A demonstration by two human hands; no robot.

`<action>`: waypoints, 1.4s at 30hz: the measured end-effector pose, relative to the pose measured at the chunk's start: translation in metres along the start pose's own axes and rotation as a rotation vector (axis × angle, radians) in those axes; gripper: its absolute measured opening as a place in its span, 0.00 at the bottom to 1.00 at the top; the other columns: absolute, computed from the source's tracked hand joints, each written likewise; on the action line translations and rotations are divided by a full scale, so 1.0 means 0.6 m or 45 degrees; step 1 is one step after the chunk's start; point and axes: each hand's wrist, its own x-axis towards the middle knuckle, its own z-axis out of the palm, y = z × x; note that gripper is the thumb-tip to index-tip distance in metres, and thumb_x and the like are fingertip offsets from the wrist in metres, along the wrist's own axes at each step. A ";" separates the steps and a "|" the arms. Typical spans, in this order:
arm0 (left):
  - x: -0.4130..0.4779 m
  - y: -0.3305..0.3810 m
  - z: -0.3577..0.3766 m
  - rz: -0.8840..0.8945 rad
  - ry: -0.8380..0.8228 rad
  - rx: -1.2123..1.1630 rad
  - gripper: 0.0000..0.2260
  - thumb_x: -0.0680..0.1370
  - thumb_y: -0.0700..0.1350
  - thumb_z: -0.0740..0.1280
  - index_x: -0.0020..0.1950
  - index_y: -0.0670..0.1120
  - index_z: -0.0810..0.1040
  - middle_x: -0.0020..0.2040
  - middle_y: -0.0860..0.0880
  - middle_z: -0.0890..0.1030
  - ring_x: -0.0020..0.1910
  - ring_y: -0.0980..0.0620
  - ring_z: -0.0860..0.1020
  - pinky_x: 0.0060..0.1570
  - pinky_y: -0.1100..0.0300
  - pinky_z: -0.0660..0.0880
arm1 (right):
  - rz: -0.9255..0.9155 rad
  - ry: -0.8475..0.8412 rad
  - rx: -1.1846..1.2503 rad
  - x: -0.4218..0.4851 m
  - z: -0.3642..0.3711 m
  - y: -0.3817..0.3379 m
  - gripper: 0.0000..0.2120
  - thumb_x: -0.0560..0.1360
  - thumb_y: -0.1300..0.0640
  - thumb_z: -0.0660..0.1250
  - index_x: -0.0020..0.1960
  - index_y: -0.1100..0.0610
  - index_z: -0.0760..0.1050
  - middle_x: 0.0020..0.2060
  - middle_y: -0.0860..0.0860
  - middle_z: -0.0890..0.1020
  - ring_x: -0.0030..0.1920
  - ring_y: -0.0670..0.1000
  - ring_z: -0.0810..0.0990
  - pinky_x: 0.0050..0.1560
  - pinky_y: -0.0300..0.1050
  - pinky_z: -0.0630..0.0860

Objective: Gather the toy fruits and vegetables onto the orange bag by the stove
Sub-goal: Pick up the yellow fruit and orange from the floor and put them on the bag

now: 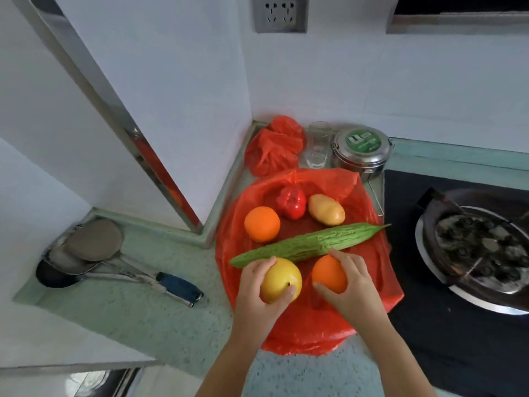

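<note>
The task looks nearly done: the spread orange bag (369,253), centre of the frame beside the stove (429,325), already carries one long green gourd (309,243), one orange (262,224), one red pepper (291,202) and one potato (326,210). At lower centre, the left hand (257,293) is curled round one yellow fruit (281,280) and the right hand (349,287) round a second orange (329,274), both over the bag, seemingly only needing release. No other toy produce shows elsewhere on the counter.

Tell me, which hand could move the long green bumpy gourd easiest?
Probably the right hand: its fingers already touch the long green bumpy gourd, though it holds a round orange fruit.
</note>
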 end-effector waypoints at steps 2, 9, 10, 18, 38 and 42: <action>0.009 -0.013 0.008 0.019 -0.003 0.087 0.21 0.67 0.59 0.69 0.60 0.65 0.71 0.60 0.51 0.72 0.61 0.58 0.69 0.59 0.69 0.64 | 0.031 -0.035 -0.052 0.011 0.010 0.008 0.34 0.66 0.49 0.74 0.68 0.47 0.64 0.58 0.45 0.66 0.61 0.53 0.68 0.58 0.49 0.70; 0.030 -0.030 0.023 0.137 -0.052 0.284 0.24 0.69 0.59 0.67 0.64 0.54 0.72 0.59 0.47 0.74 0.60 0.55 0.68 0.59 0.57 0.66 | 0.106 -0.041 -0.097 0.036 0.017 0.014 0.36 0.66 0.47 0.73 0.69 0.47 0.62 0.62 0.50 0.67 0.63 0.54 0.66 0.60 0.49 0.69; 0.031 -0.031 0.024 0.150 -0.066 0.305 0.24 0.69 0.59 0.67 0.63 0.54 0.71 0.59 0.47 0.74 0.60 0.54 0.68 0.59 0.56 0.66 | 0.108 -0.040 -0.104 0.038 0.017 0.012 0.36 0.66 0.47 0.73 0.70 0.47 0.61 0.62 0.50 0.67 0.63 0.53 0.65 0.60 0.49 0.68; 0.038 -0.031 0.022 0.242 -0.130 0.467 0.24 0.74 0.65 0.57 0.64 0.53 0.70 0.61 0.44 0.74 0.60 0.49 0.68 0.58 0.52 0.66 | 0.094 0.011 -0.169 0.037 0.019 0.001 0.37 0.66 0.45 0.72 0.70 0.47 0.60 0.64 0.50 0.66 0.64 0.53 0.63 0.60 0.49 0.68; 0.051 0.033 -0.051 0.820 -0.345 0.372 0.16 0.75 0.47 0.60 0.59 0.42 0.77 0.58 0.42 0.76 0.59 0.42 0.72 0.56 0.45 0.73 | 0.214 0.680 -0.674 -0.122 0.035 -0.110 0.23 0.68 0.53 0.73 0.61 0.56 0.73 0.56 0.56 0.78 0.57 0.61 0.75 0.56 0.69 0.67; 0.029 0.053 -0.058 0.952 -0.406 0.291 0.16 0.75 0.46 0.60 0.59 0.42 0.78 0.59 0.42 0.77 0.62 0.42 0.71 0.58 0.46 0.70 | 0.261 0.850 -0.729 -0.172 0.038 -0.139 0.21 0.68 0.56 0.73 0.59 0.56 0.74 0.55 0.55 0.78 0.57 0.61 0.75 0.57 0.70 0.66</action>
